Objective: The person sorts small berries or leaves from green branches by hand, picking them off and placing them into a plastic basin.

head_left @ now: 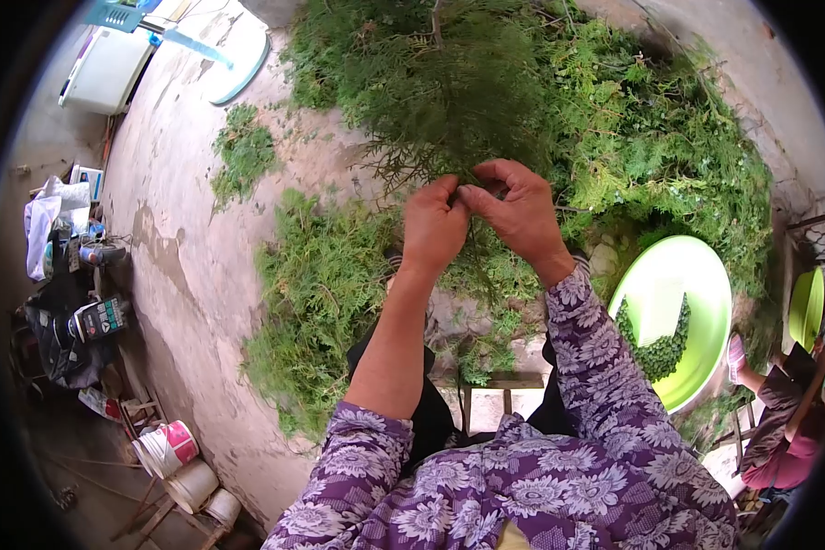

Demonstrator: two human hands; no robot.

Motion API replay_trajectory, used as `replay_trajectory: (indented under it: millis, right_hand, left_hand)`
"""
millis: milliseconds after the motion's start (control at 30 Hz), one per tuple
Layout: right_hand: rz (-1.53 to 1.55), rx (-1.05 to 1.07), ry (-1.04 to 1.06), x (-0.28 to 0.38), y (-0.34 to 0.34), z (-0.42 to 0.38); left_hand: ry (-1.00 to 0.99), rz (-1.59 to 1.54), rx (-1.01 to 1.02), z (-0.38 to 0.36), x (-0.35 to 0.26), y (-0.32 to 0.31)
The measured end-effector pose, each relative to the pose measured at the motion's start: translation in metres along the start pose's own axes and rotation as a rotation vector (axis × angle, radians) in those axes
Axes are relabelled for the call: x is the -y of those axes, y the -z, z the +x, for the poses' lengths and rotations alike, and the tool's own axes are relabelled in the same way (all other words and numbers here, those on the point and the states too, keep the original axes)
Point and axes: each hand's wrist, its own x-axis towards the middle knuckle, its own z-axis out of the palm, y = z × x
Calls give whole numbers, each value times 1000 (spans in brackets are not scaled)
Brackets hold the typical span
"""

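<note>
A large leafy green branch (440,92) extends forward from my hands at the top middle. My left hand (434,225) is closed on it, thumb and fingertips pinched together. Close beside it, my right hand (520,211) has its thumb at my left fingertips and its index finger curled; what it pinches is too small to make out. Loose green sprigs (316,284) lie on the floor below and left of my hands. To the right stands a bright green basin (706,321) with small round green pieces (665,357) in it.
A big heap of green branches (669,147) covers the upper right floor. Another person (784,422) sits at the lower right near a second green basin (806,307). White buckets (165,449) stand at the lower left. A fan base (238,69) is at the upper left.
</note>
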Motion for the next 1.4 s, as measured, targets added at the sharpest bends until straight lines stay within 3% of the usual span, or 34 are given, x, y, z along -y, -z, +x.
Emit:
replay_trajectory:
  millis: [167, 333, 467, 533, 567, 633, 733, 800, 933, 1000, 1167, 1333, 1400]
  right_hand:
    - [-41, 22, -72, 0, 5, 2]
    - [-286, 90, -137, 9, 9, 0]
    - [-386, 161, -87, 5, 14, 3]
    - [-2, 533, -396, 8, 20, 7]
    - [-2, 532, -396, 11, 22, 6]
    - [538, 588, -442, 18, 23, 1]
    - [809, 620, -489, 19, 31, 2]
    - [851, 622, -486, 19, 35, 4]
    - [974, 402, -442, 11, 48, 11]
    - [971, 281, -427, 5, 57, 14]
    - [900, 221, -467, 4, 59, 14]
    - [554, 352, -376, 17, 43, 7]
    - [418, 303, -284, 16, 29, 5]
  left_hand:
    - [-30, 193, 33, -2, -10, 0]
    - [-73, 370, 72, -4, -12, 1]
    - [-49, 504, 112, -6, -5, 1]
    - [-24, 508, 114, -5, -2, 2]
    - [2, 490, 107, -5, -1, 4]
    - [30, 475, 98, -2, -3, 10]
    - [135, 383, -16, 5, -8, 24]
    - [271, -242, -34, 8, -9, 32]
    - [338, -720, -120, 11, -2, 41]
    - [357, -724, -134, 11, -4, 43]
    - [414, -785, -106, 12, -6, 47]
    - [415, -781, -49, 11, -11, 42]
    - [407, -783, -33, 10, -10, 40]
